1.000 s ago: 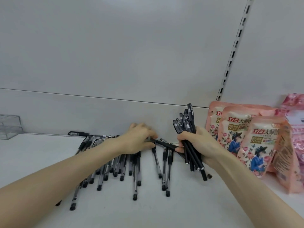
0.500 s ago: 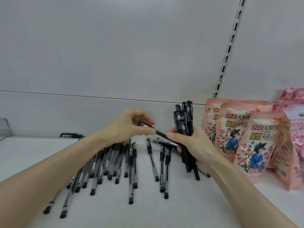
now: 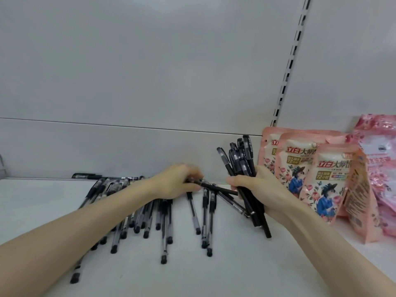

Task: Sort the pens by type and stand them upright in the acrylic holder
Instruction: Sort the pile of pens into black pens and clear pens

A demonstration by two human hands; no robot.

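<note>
Many black and clear-barrelled pens lie loose on the white shelf. My right hand grips a bundle of black pens, caps up, tilted to the left. My left hand is low over the pile and pinches one black pen, whose far end reaches the right hand's fingers. Only a sliver of the acrylic holder shows at the far left edge.
Pink pouches stand in a row on the right of the shelf, close behind the right hand. A grey back panel with a slotted upright closes off the rear. One pen lies along the back wall.
My left hand has dropped from mid-air to the pile and now pinches another pen. The bundle in my right hand has gained a pen. The view has shifted right, pushing the holder out.
</note>
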